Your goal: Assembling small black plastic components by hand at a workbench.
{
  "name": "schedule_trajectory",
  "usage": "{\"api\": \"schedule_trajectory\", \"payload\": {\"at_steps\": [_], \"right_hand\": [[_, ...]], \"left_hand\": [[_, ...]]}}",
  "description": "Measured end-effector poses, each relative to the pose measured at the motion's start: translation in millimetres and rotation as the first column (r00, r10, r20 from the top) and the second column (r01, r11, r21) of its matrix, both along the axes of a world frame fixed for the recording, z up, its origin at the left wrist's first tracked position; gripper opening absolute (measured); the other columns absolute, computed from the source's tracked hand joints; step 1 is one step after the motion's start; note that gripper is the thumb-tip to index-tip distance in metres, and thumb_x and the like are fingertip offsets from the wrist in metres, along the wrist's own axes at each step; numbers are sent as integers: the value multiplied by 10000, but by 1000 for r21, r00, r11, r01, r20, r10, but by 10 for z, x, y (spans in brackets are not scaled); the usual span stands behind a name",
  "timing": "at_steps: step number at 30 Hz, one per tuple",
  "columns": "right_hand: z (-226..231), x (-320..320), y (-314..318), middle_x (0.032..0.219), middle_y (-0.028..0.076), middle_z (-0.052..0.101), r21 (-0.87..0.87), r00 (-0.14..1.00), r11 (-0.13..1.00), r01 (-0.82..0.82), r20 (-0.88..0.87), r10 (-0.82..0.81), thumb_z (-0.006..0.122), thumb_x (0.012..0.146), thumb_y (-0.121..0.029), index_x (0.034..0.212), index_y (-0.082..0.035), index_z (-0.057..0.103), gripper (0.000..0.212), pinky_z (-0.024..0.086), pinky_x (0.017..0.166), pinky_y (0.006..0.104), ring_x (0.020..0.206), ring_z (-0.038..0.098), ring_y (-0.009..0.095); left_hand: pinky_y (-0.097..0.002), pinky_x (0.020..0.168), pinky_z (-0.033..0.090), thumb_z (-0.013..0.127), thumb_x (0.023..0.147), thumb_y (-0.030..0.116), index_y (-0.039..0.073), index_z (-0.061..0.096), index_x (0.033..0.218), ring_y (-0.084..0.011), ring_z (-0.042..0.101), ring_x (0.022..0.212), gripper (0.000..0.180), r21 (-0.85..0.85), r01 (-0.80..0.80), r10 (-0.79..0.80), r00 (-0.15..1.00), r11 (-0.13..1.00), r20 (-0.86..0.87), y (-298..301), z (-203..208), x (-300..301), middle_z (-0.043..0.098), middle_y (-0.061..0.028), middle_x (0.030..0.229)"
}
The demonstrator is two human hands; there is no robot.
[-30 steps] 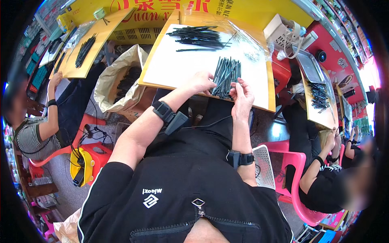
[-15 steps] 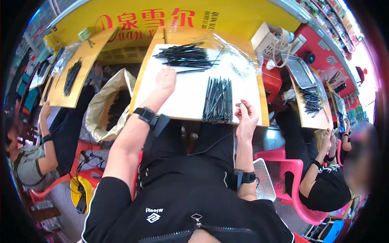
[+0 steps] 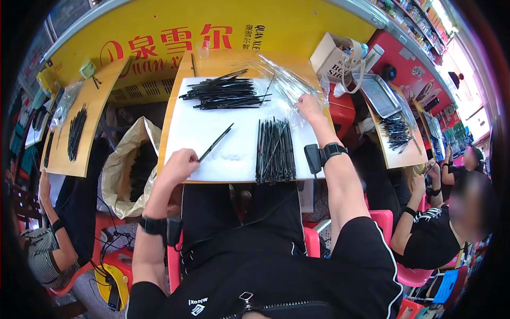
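Left hand (image 3: 182,165): closed on the near end of 1 thin black stick (image 3: 217,142), angled over white sheet (image 3: 239,143) on desk (image 3: 228,61). Right hand (image 3: 309,108): at clear plastic pieces (image 3: 287,78), grip cannot be told. 2 black stick piles (image 3: 275,151) on sheet.

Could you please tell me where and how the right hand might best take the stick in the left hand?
Probably pinch its free far end, coming from the right: the slim, straight stick slants forward and right, its near end covered by the left hand. White sheet surrounds the free end, on the right hand's side.
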State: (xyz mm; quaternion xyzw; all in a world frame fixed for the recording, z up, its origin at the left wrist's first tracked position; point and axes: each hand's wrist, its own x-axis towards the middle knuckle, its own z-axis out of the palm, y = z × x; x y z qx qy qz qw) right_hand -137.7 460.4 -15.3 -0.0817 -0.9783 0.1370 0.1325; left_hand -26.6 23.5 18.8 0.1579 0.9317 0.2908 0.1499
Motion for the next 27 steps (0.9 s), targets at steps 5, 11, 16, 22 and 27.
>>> {"api": "schedule_trajectory", "payload": {"at_steps": [5, 11, 16, 22, 27], "right_hand": [[-165, -277, 150, 767, 190, 650, 88, 999, 996, -21, -44, 24, 643, 698, -143, 749, -47, 699, 122, 502, 741, 405, 770, 639, 349], [192, -234, 286, 750, 209, 637, 220, 999, 975, -42, 32, 36, 635, 677, -141, 747, -29, 697, 146, 505, 729, 405, 747, 640, 351], [871, 285, 223, 612, 167, 620, 26, 930, 987, -159, 340, 140, 678, 654, -167, 671, 17, 665, 185, 485, 530, 320, 560, 614, 238], [963, 1012, 170, 621, 53, 573, -721, 918, 636, 274, 393, 50, 664, 728, -53, 691, 18, 599, 103, 391, 421, 206, 475, 483, 75], [726, 1230, -152, 725, 35, 600, -921, 978, 368, 129, 180, 108, 643, 808, -124, 821, -10, 606, 121, 444, 536, 200, 593, 541, 82]], "left_hand": [[-251, 569, 511, 643, 804, 89, -13, 606, 874, -166, 630, 672, 129, 412, -294, 55, 864, 862, 501, -231, -123, 350, 616, -72, 749], [-160, 513, 481, 632, 857, 113, 56, 563, 900, -116, 629, 697, 99, 653, -673, -248, 606, 347, 756, -224, -416, 596, 616, -29, 770], [-155, 526, 499, 628, 855, 96, 56, 551, 920, -149, 656, 780, 109, 659, -688, -318, 579, 303, 750, -109, -307, 608, 635, -55, 817], [-237, 627, 557, 650, 816, 42, 54, 536, 853, -171, 655, 781, 120, 730, -543, -199, 729, 415, 655, -58, -294, 740, 614, -63, 823], [-252, 638, 557, 645, 806, 23, 55, 523, 842, -159, 644, 755, 131, 736, -490, -181, 762, 467, 622, 128, -188, 905, 591, -51, 790]]}}
